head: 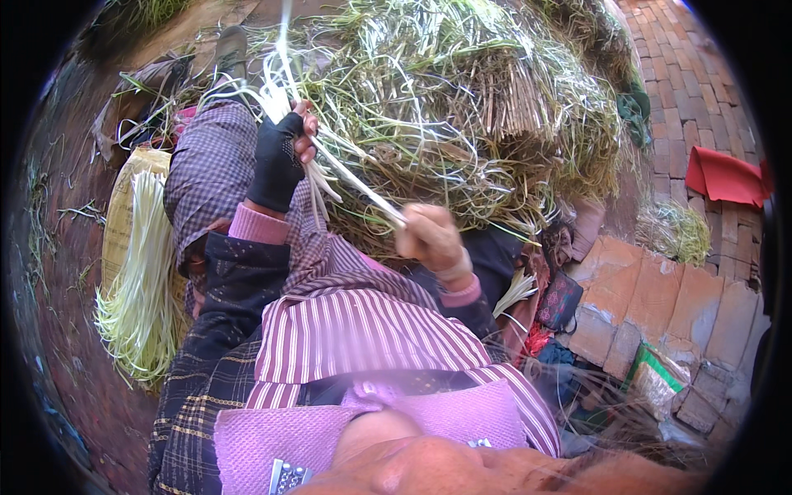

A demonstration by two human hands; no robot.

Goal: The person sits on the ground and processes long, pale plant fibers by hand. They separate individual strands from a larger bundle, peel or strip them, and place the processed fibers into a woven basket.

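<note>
My left hand (283,154), in a black fingerless glove, grips a small bunch of pale leafy stalks (275,102), which look like blanched garlic shoots. Their leaves fan out past the fingers and the white ends hang below. My bare right hand (430,238), slightly blurred, is closed around the lower end of one or more white stalks (359,182) stretched diagonally between both hands. Beyond them lies a large heap of tangled green and straw-coloured stalks (402,93). In it, a dense bundle of brownish stems (507,99) shows its cut or root ends.
At my left, a neat bundle of cleaned pale stalks (145,260) rests on a yellow support (127,204). A few white stalks (516,291) lie by my right side. A patterned pouch (560,300), bricks (656,284), a red cloth (727,177) and a green-and-white packet (657,377) are further right.
</note>
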